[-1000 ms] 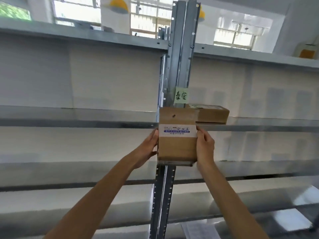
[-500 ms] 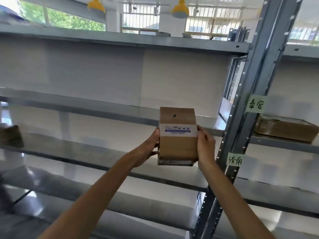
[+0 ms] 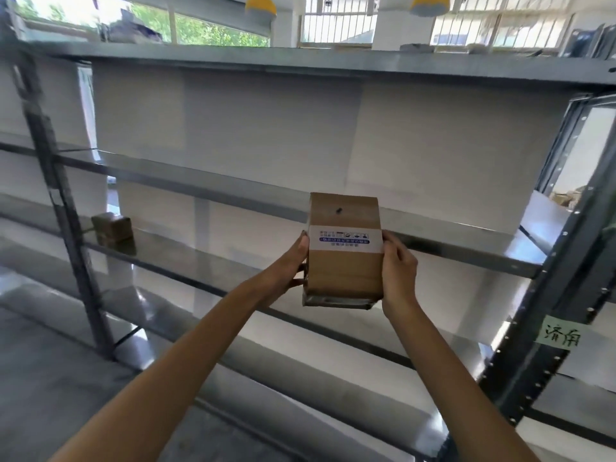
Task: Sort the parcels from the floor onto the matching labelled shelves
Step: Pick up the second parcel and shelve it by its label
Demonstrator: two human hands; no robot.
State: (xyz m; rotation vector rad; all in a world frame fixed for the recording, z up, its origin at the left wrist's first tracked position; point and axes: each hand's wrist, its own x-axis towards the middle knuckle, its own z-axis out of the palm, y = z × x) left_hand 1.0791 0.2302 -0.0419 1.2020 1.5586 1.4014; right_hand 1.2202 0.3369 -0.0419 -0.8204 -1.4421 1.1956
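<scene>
The parcel (image 3: 345, 271) hides part of the fingers of the left grip (image 3: 290, 265) and the right grip (image 3: 400, 271). The print on its label (image 3: 345, 240) is too small to read. A box (image 3: 112, 228) on a shelf (image 3: 200, 261) is blurred. Both forearms run off the bottom edge.

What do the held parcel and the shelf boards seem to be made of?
The parcel looks like matte brown cardboard with a white printed paper label; its shiny bottom edge suggests plastic tape. The shelf boards are probably grey metal: smooth, with soft reflections.
</scene>
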